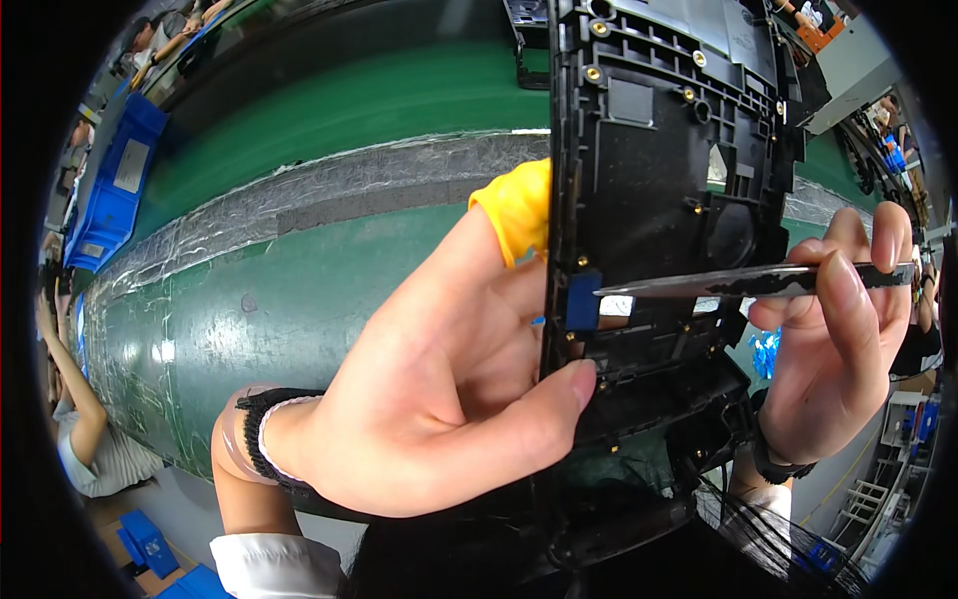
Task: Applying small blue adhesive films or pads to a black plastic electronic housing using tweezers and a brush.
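Observation:
My left hand [439, 379] grips a black plastic housing [649, 165] by its left edge, with the thumb on the near face and the fingers behind. A yellow finger cot [516, 210] covers one of those fingers. The housing stands upright and has ribs, openings and several brass inserts. In my right hand [838, 329], dark metal tweezers [718, 283] are pinched between thumb and fingers, pointing left. Their tip lies at a small dark blue patch [583, 301] near the housing's left edge; whether it grips the patch I cannot tell.
Beneath my hands is a green work surface [279, 299] with a grey taped strip [329, 185] across it. Blue bins [115, 185] stand at the far left. Another black part [529, 40] lies at the back. Other people sit along the left, and a person's arm [75, 369] shows there.

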`<state>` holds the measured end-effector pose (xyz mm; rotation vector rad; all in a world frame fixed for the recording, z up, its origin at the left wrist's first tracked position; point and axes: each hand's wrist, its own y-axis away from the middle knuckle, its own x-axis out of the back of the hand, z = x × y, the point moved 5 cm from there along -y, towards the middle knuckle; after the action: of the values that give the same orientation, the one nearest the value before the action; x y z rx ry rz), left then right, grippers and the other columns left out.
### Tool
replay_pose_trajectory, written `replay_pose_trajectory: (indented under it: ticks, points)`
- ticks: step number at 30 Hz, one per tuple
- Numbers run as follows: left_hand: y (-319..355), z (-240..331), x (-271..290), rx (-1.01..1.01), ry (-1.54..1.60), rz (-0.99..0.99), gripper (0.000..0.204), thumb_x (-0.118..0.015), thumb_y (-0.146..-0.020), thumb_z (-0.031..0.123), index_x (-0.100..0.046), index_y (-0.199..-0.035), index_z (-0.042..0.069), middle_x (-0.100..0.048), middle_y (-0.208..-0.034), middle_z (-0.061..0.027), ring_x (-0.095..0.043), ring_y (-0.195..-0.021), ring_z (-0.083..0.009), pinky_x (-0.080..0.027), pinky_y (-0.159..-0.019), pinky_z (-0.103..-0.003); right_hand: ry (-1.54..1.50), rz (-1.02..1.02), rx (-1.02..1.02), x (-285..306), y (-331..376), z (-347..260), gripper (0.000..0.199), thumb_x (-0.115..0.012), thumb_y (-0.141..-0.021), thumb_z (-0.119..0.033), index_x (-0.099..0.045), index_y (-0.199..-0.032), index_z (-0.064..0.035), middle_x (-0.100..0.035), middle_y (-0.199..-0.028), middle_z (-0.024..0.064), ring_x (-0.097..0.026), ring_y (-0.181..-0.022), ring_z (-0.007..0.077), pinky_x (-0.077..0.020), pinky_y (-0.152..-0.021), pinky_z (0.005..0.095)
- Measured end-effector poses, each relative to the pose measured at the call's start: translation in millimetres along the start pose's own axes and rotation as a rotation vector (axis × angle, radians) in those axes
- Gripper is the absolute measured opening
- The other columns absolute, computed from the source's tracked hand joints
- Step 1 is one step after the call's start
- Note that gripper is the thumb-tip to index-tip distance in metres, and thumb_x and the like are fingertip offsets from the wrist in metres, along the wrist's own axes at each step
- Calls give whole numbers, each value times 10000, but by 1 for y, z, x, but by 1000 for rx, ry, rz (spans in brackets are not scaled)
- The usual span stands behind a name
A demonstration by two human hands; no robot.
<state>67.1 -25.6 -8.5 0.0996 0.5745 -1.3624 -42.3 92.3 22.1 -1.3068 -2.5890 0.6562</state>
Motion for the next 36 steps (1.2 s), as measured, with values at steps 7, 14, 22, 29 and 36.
replay_pose_trajectory:
  ticks: [7,14,22,29,36]
  points:
    - [2,0,1,15,18,18,597,-379,-584,-88,-145,-1130,-31,-339,-1066,-178,-358,-986,-266,-281,-824,-347,65,19,-13,0,3,0,228,-425,-641,31,-307,-834,-3,-364,-675,74,-469,-738,148,-496,-440,252]
    - [6,2,4,74,-2,73,564,-367,-603,-65,-151,-1123,-36,-344,-1056,-187,-376,-967,-265,-302,-810,-340,152,-66,13,-6,7,-6,232,-437,-635,16,-287,-809,-20,-375,-671,88,-474,-730,150,-491,-428,258]
    - [12,4,10,127,-31,141,528,-353,-625,-38,-157,-1116,-41,-349,-1044,-197,-397,-947,-264,-325,-793,-333,41,-148,20,-15,8,-3,222,-425,-671,-8,-286,-844,-7,-416,-721,127,-488,-734,162,-495,-511,268]
    - [15,5,21,-1,-39,125,491,-347,-652,-26,-174,-1112,-38,-354,-1043,-187,-402,-940,-256,-327,-791,-337,111,-226,58,-1,1,2,360,-459,-685,-124,-271,-963,4,-472,-811,120,-433,-806,200,-328,-711,281]
    - [26,11,19,-6,-100,115,441,-330,-693,-5,-184,-1107,-37,-370,-1027,-179,-429,-906,-239,-359,-750,-305,184,-309,44,-25,7,-2,394,-536,-627,-138,-310,-917,6,-519,-717,107,-465,-715,128,-360,-659,216]
